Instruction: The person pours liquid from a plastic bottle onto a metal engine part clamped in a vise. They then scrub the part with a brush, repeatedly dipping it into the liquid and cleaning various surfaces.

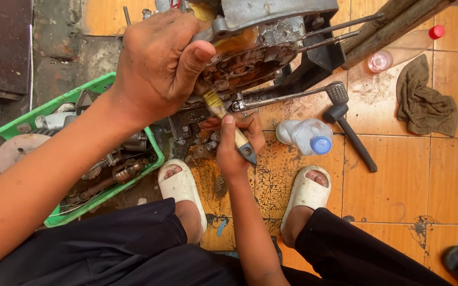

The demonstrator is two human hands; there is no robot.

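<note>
At the far left, a green plastic tray (pixel 88 87) was seen on the floor, filled with greasy metal parts and a pale round disc. Over its inner edge the left forearm was stretched, and the left hand (pixel 157 66) was closed around the side of an oily engine casing (pixel 255 45), the thumb pressed against the rust-brown face of its open underside. The casing was held tilted above the tiled floor (pixel 393 190), just right of the tray.

Below the casing, the right hand (pixel 235 145) was wrapped around the wooden handle of a small paintbrush (pixel 229 123), whose brass ferrule and bristle end were set against the lower rim of the casing, beside the left thumb. The blue tip of the handle was seen jutting out below the fingers. Two feet in white sandals were planted on the stained tiles on either side of the right forearm.

From the casing, a metal lever with a ribbed pedal end (pixel 337 92) was extended to the right, and a black rod lay beneath it. Just beside these, a clear plastic bottle with a blue cap (pixel 308 136) lay on its side. Farther right, another bottle with a red cap (pixel 406 47) was leaned near dark bars, and a grey-brown rag (pixel 425 103) was left crumpled on the tiles.
</note>
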